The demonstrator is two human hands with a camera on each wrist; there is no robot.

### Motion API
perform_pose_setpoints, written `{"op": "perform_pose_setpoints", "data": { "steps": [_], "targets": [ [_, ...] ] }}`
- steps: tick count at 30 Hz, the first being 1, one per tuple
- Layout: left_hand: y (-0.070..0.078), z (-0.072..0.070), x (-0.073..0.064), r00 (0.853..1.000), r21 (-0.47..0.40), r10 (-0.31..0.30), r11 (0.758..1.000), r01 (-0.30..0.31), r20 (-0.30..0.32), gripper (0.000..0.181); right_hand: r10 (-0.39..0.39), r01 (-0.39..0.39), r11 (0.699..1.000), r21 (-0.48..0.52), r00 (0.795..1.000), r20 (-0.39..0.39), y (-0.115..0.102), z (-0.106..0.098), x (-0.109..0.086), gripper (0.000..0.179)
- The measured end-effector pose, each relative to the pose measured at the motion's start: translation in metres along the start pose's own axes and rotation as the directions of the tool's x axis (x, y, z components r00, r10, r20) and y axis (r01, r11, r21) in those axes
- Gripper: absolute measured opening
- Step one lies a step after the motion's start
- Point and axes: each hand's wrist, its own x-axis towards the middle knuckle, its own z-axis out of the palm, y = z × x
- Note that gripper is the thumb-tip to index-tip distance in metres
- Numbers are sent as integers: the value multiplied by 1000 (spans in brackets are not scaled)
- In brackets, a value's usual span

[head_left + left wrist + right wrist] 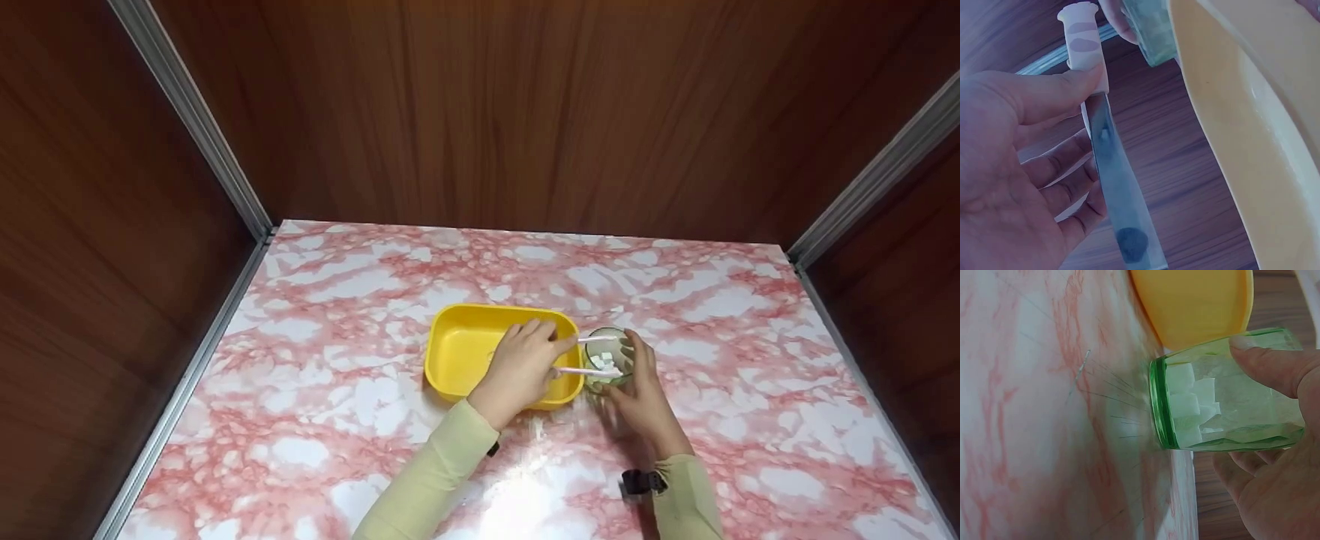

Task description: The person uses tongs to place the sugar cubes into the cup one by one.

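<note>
In the head view my left hand reaches over the yellow tub and grips tongs with pale pink tips. The tips are spread apart and extend over the mouth of a green-tinted glass. Thumb and fingers pinch the tongs in the left wrist view, where their metal arm shows. My right hand holds the glass around its side, thumb on one face and fingers on the other. Several white cubes lie at the bottom of the glass, which stands upright, its base close to the table.
The yellow tub stands just left of the glass, its floor partly hidden by my left hand and arm. Both are on a red-and-white marbled table. Brown wood-grain panels with metal edge strips enclose the back and sides.
</note>
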Motion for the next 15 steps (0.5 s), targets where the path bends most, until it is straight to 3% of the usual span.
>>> {"op": "perform_pose_setpoints", "data": {
  "steps": [8, 15],
  "targets": [
    [6, -4, -24, 995, -40, 44, 998, -47, -88, 56, -7, 7, 1000, -5, 1000, 6, 1, -1, -1, 103],
    [12, -1, -47, 991, -112, 63, 991, -76, -114, 58, -19, 19, 1000, -9, 1000, 7, 1, -1, -1, 97]
  ]
}}
